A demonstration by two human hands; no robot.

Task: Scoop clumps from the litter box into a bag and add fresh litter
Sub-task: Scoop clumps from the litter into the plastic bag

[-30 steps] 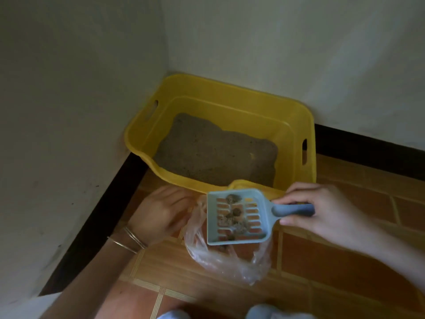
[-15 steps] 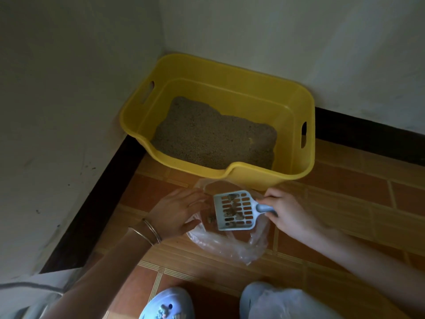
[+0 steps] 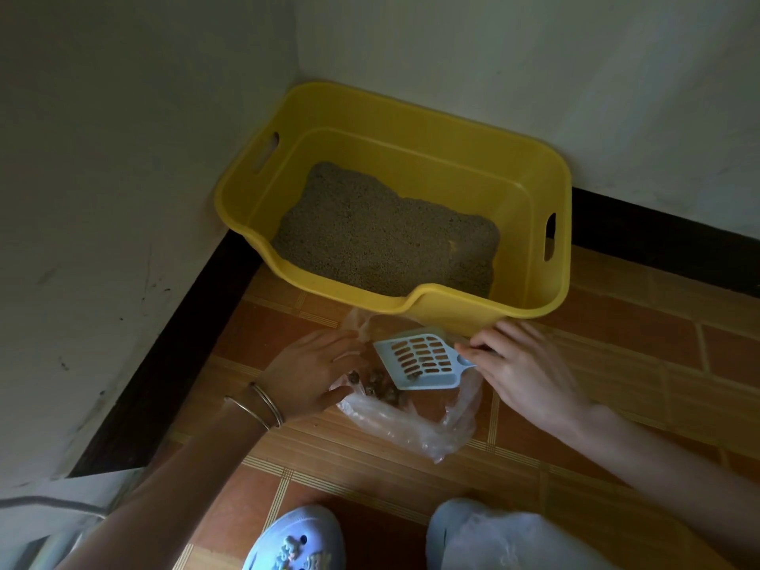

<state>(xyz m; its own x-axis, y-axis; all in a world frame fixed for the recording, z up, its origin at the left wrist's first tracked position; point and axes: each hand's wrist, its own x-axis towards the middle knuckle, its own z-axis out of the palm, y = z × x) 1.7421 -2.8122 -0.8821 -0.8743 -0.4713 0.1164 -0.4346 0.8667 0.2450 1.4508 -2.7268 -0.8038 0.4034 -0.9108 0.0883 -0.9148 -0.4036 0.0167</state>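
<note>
The right hand has its fingers curled round the short handle of the blue litter scoop, and the hand hides most of the handle; the hand looks a bit blurry; the scoop is tipped over the open top of the clear plastic bag, with a few small bits in its near corner; the left hand is on the left edge of the bag, with its fingers and thumb spread apart; if it pinches the plastic, I cannot tell; two thin bangles sit on that wrist; a pile of brown clumps lies inside the bag, between the left hand and the scoop; the bag lies on the orange tile floor, just near of the yellow litter box; the box stands in the far corner where two pale walls meet; grey litter lies in it, heaped more to the left; a blue clog shows at the near edge.
</note>
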